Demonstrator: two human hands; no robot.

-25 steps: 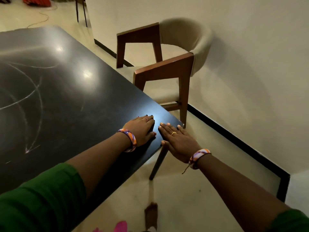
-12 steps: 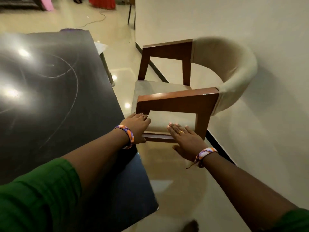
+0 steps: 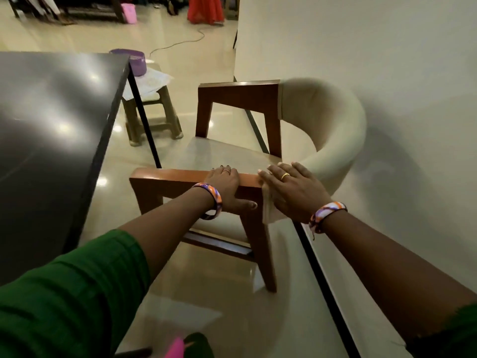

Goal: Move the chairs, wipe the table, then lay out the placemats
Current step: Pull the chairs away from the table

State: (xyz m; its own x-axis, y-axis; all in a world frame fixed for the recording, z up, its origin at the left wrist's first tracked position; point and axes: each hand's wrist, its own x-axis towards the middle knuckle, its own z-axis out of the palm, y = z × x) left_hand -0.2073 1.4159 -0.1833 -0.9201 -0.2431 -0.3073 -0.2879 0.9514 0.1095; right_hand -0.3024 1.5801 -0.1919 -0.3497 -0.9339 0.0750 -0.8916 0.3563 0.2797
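A wooden armchair (image 3: 165,177) with a cream curved back and cream seat stands between the black table (image 3: 51,120) on the left and the wall on the right. My left hand (image 3: 227,184) grips the near armrest, fingers over the top and thumb on the side. My right hand (image 3: 291,187) lies over the joint where that armrest meets the cream back, fingers spread and curled on it. Both wrists wear orange and purple bangles.
A small plastic stool (image 3: 152,112) stands past the table's far corner with papers and a purple tub (image 3: 134,60) on it. The cream wall (image 3: 387,73) with a black skirting line runs close on the right. A cable lies across the floor farther back.
My hands left the table's corner and moved onto the chair's near armrest. The view has swung toward the chair, which now sits nearer and lower in view.
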